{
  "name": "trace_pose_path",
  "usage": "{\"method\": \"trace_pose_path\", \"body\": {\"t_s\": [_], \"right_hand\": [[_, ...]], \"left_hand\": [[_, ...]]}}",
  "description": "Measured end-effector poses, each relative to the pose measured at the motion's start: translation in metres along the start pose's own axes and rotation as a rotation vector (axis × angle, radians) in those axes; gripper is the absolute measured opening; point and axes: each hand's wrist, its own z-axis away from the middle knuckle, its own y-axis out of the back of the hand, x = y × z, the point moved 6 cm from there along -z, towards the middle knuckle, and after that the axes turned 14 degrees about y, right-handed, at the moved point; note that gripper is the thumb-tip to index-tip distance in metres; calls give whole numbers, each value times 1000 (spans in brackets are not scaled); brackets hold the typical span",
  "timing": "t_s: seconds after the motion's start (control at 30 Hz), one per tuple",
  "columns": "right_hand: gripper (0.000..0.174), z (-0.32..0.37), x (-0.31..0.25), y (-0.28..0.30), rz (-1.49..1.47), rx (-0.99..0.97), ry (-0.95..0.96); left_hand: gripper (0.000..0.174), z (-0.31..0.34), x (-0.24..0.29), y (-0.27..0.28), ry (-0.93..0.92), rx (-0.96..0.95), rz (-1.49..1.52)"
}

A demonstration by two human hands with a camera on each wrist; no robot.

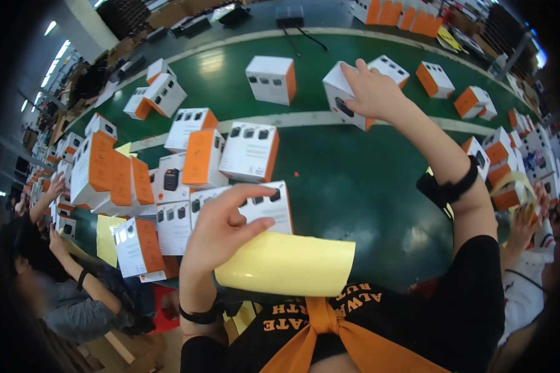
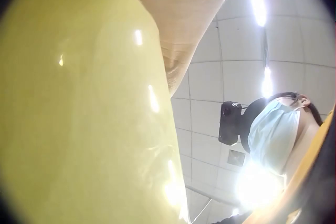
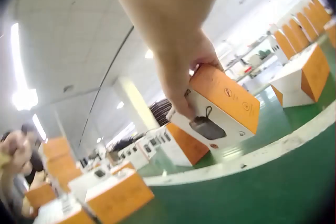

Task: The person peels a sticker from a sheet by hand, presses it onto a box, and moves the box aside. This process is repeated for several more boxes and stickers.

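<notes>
My right hand (image 1: pixel 373 93) reaches out over the far green belt and grips a white and orange box (image 1: pixel 333 88) from above. In the right wrist view, the thumb and fingers span the top of this box (image 3: pixel 223 100), which leans and shows a picture of a dark device. My left hand (image 1: pixel 221 233) is near my body, its thumb along the upper edge of a curved, glossy yellow sheet (image 1: pixel 286 264). The index finger sticks out above the sheet, while the lower fingers are hidden behind it. That yellow sheet (image 2: pixel 84 108) fills much of the left wrist view.
A cluster of similar boxes (image 1: pixel 249 152) stands left of centre, beside an orange-sided stack (image 1: pixel 106 171). Another box (image 1: pixel 270 79) is on the far belt, behind a pale rail (image 1: pixel 305 119). People work on both sides, with more boxes (image 1: pixel 501 152) at right.
</notes>
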Motion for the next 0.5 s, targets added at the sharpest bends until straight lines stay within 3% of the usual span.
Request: {"method": "trace_pose_path", "body": {"t_s": [0.07, 0.1, 0.13, 0.2, 0.3, 0.37, 0.4, 0.43, 0.5], "right_hand": [[59, 30, -25, -10, 359, -192, 2], [48, 41, -47, -10, 508, -571, -21], [39, 48, -63, -12, 447, -793, 3], [35, 52, -83, -39, 269, -1007, 68], [36, 53, -100, -69, 259, -950, 90], [49, 50, -116, -39, -208, -748, 142], [60, 50, -110, -43, -209, -677, 131], [60, 60, -104, -22, -378, -644, 49], [61, 78, -87, 15, -657, -305, -42]], "left_hand": [[36, -3, 4, -6, -42, -44, 94], [36, -6, 9, -13, -88, -64, 84], [35, -9, 14, -19, -135, -80, 70], [34, -11, 24, -33, -127, -133, 131], [32, -10, 36, -45, -282, -131, 116], [31, -4, 35, -48, -245, -127, 137], [30, -1, 32, -46, -219, -109, 158], [26, 1, 32, -45, -220, -86, 138], [25, 6, 36, -45, -260, 5, 77]]}}
